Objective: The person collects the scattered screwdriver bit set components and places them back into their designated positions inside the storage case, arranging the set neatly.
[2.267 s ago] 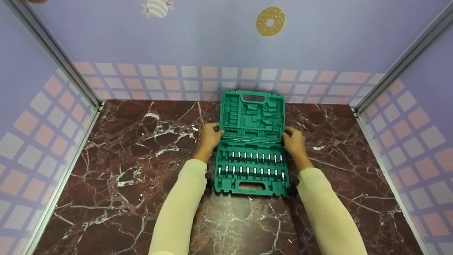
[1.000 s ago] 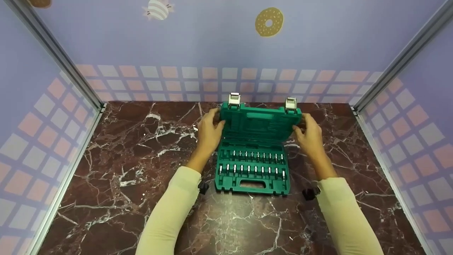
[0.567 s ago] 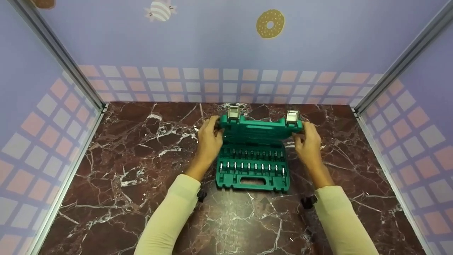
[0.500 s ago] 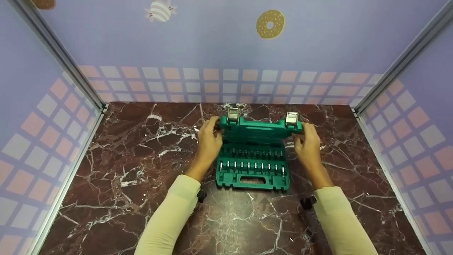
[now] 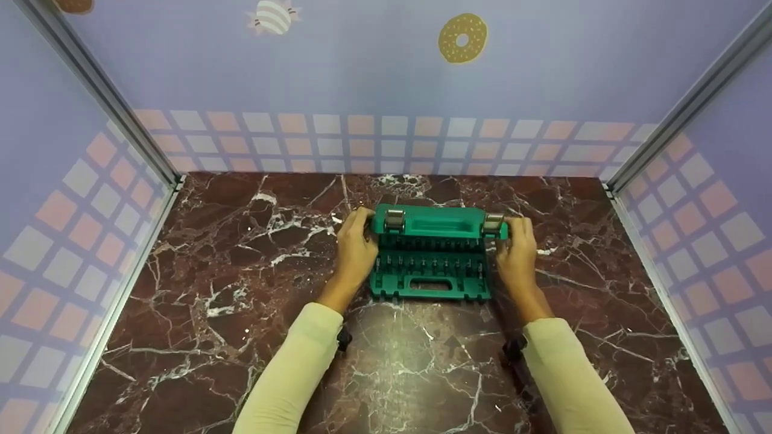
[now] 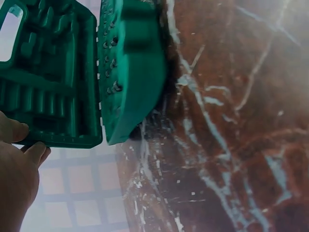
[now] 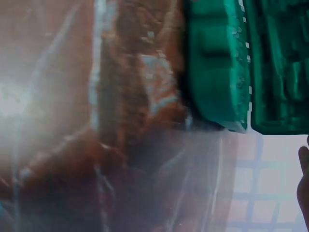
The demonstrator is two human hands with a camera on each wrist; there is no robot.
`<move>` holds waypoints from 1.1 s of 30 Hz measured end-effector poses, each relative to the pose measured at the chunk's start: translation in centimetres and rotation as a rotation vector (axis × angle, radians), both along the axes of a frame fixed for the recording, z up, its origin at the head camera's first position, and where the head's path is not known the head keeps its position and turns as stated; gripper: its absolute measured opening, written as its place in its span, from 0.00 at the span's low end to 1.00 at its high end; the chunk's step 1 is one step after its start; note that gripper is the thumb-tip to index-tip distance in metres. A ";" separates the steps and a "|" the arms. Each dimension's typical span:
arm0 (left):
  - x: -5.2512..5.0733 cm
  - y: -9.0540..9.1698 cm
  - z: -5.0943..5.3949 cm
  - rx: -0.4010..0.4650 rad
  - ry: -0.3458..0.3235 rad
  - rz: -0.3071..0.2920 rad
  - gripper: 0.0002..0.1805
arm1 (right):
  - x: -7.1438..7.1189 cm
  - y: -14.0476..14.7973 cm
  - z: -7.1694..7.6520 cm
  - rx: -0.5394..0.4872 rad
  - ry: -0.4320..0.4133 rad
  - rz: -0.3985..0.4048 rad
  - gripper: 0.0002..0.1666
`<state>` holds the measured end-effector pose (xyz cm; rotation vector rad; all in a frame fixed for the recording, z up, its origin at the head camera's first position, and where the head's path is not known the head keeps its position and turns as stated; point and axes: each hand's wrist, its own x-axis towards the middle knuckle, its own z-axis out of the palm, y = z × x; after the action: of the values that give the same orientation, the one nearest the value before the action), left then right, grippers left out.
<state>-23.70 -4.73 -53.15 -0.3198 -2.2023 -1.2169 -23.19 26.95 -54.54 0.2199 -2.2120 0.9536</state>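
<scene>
A green plastic socket-set case [image 5: 386,284] rests partly open on the table, its lid [image 5: 437,220] tilted forward over the base. My left hand [image 5: 354,250] grips the lid's left edge, thumb toward the inner side. On the opposite edge, my right hand [image 5: 516,253] holds the lid. Two metal latches [image 5: 395,220] sit on the lid's front. Two rows of small metal sockets [image 5: 446,265] stand in the base, the rear row shaded and partly hidden by the lid. The left wrist view shows moulded slots inside the lid [image 6: 48,96]; the right fingers are mostly cut off in the right wrist view.
The tabletop [image 5: 241,361] is dark red marble-patterned, with white veins. Purple panels with pink and white squares, such as the back wall [image 5: 362,78], enclose it behind and on both sides. Metal strips [image 5: 96,337] run along the side edges.
The lid has swung from leaning back wide open to tilting forward over the base, both hands moving with it. Its latches have come into view, and the base now sits slightly farther back.
</scene>
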 end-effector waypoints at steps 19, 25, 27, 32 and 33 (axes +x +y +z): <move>1.2 -0.9 1.1 -0.017 -0.268 0.010 0.25 | 1.5 0.8 2.5 0.018 -0.407 0.077 0.25; 1.9 -2.2 2.7 0.035 -0.537 -0.120 0.29 | 2.7 2.4 4.4 -0.035 -0.728 0.258 0.33; 2.2 -2.7 3.0 0.079 -0.612 -0.179 0.33 | 2.9 3.1 4.6 -0.097 -0.782 0.335 0.34; 2.5 -3.3 2.7 0.160 -0.636 -0.263 0.31 | 3.0 3.9 4.4 -0.163 -0.786 0.427 0.34; 2.4 -3.3 2.6 0.156 -0.623 -0.260 0.30 | 2.9 3.9 4.2 -0.161 -0.775 0.430 0.33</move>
<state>-21.26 -8.03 -50.54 -0.1791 -2.6128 -1.8131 -20.25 30.83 -50.35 0.2919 -2.8199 1.6603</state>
